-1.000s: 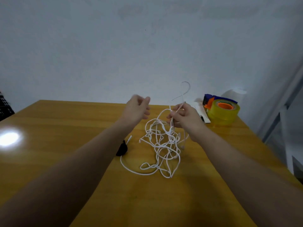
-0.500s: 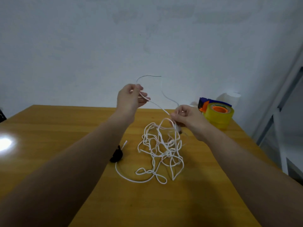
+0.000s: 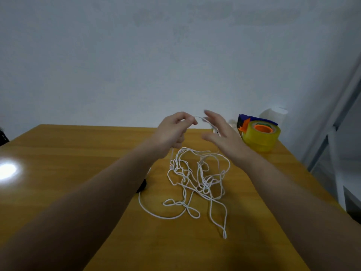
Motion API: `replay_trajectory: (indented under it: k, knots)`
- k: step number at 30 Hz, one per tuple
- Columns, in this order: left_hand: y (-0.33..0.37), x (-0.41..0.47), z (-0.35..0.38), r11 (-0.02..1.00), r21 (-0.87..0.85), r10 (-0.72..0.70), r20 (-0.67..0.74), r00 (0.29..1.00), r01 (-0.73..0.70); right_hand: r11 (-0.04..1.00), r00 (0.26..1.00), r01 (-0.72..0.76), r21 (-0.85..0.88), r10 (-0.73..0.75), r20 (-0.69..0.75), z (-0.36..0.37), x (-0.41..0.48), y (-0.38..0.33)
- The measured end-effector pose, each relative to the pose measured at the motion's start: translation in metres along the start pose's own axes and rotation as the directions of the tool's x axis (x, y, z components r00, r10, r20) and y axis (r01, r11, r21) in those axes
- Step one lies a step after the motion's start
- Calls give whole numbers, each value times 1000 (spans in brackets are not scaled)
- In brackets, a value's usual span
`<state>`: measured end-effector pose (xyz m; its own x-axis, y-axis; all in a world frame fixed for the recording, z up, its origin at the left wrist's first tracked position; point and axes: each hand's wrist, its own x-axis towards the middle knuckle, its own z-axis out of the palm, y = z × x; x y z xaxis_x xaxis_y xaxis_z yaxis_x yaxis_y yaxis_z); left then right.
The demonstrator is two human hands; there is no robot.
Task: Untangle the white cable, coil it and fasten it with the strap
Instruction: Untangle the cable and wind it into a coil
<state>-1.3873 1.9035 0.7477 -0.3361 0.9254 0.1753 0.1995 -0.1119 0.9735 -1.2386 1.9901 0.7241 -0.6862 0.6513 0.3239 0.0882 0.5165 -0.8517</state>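
Mid-untangle at the wooden bench [image 3: 78, 153]: the left hand [image 3: 172, 132] hangs above the far half of the bench, its fingers [image 3: 190, 121] curled in and pinching a thin run of the white cable [image 3: 197, 178]. The right hand [image 3: 222, 133] hovers just beside it with fingers [image 3: 212, 116] spread and straight, holding nothing that I can make out. Blur keeps me from saying whether they brush the short arc of cable between the two hands.

The bulk of the cable lies in a loose heap of crossing loops at the middle of the bench. One strand climbs from it to the left hand and one long loop trails toward the near edge. A small black piece, which I take to be the strap [image 3: 142, 187], sits just left of the heap, half hidden by the left forearm. A tape dispenser [image 3: 261, 133] with a yellow roll stands at the far right corner.

From my console I judge coiling and fastening not yet begun. The dangers I see are three. A hard pull on the pinched strand could cinch the crossings into real knots or drag the whole heap. A sweep of the left forearm could push the strap toward the left edge. A swinging loose end could snag on the dispenser
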Motion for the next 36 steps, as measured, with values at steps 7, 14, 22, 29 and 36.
replay_trajectory:
  k: [7,14,22,29,36]
  knots:
    - [-10,-15,-32,931,-293,-151,236,960,218,1000,903,-9,-15,1,-431,-22,28,2]
    - [-7,-28,-37,766,-600,-80,271,959,233,847,943,-246,-471,96,-319,-15,34,25]
    - [17,2,-38,822,-558,59,-110,992,-111,693,915,232,-682,82,394,31,3,38]
    - [-16,6,-59,995,-91,3,-274,962,-29,695,924,368,-617,-203,323,16,-16,41]
    - [-20,3,-23,993,-58,-101,21,995,102,694,895,438,-571,-395,207,26,5,7]
